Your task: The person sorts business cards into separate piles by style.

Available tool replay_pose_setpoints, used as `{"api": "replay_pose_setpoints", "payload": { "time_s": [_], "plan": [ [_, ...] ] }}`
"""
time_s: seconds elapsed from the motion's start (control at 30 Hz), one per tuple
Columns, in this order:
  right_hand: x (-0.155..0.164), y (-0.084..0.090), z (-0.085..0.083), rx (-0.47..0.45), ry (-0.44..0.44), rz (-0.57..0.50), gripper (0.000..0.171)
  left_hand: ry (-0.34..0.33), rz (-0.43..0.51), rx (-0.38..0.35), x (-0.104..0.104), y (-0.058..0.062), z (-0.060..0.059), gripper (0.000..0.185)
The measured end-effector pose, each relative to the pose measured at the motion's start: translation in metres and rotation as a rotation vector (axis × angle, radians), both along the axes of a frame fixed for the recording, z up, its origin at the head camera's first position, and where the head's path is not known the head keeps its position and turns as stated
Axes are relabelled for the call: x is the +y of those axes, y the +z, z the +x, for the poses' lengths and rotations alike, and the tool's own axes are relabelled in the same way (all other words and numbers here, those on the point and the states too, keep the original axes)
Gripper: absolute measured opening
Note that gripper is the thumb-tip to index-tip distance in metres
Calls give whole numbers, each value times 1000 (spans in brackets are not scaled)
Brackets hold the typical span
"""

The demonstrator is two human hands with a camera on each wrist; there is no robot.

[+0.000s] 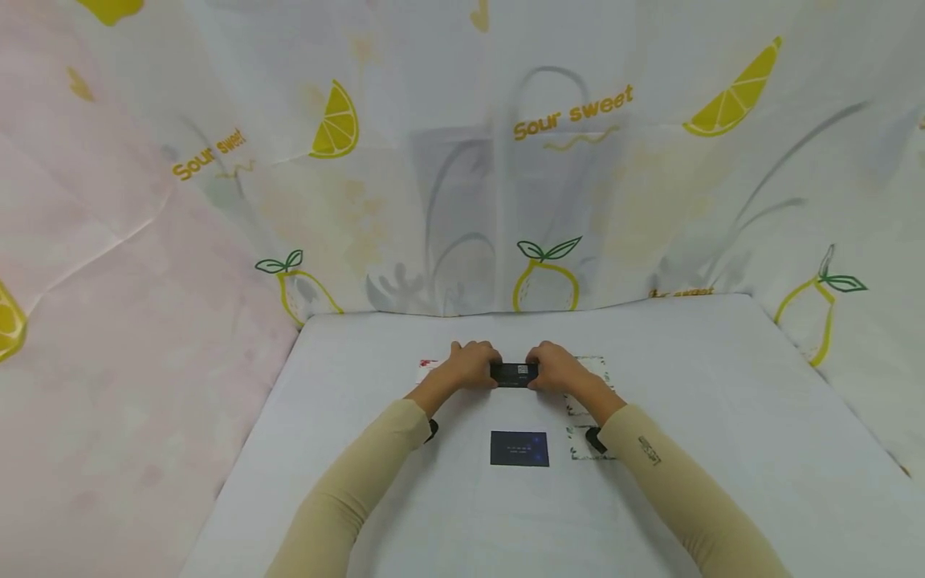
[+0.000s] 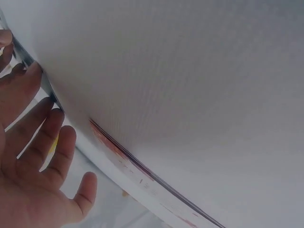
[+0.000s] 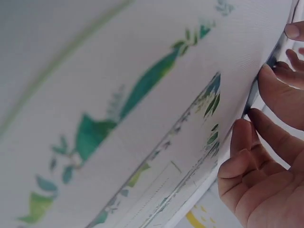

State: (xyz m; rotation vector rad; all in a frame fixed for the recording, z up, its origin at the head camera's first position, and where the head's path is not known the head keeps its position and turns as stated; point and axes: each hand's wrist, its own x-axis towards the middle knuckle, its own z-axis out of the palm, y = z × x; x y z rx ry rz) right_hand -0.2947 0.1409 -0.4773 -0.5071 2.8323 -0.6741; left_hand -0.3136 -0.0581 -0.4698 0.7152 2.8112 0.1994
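Black card — between both grips | left hand, right hand pinching its ends

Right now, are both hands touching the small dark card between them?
Touching. In the head view the left hand and right hand each close on an end of the dark card, with no gap visible.

Table cover is showing plain white. Backdrop sheet is showing white with yellow lemon slices, green-leafed lemon outlines and orange "Sour sweet" lettering; its left part is reading pale pink. Card on the table is showing dark navy with faint pale print. Small card between the hands is showing black. White cards are carrying green and teal leaf sprigs. Sleeves are showing beige.
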Motion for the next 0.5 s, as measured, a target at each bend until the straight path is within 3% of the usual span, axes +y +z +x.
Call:
{"api": "replay_pose_setpoints", "payload": {
  "time_s": [0.27,0.5],
  "plan": [
    [3,1,-7,-37,-45,-53,44,23,80,-39,-3,-2,-8,43],
    [2,2,-7,-67,-82,-43,39,27,54,-43,0,-3,-7,45]
  ]
}}
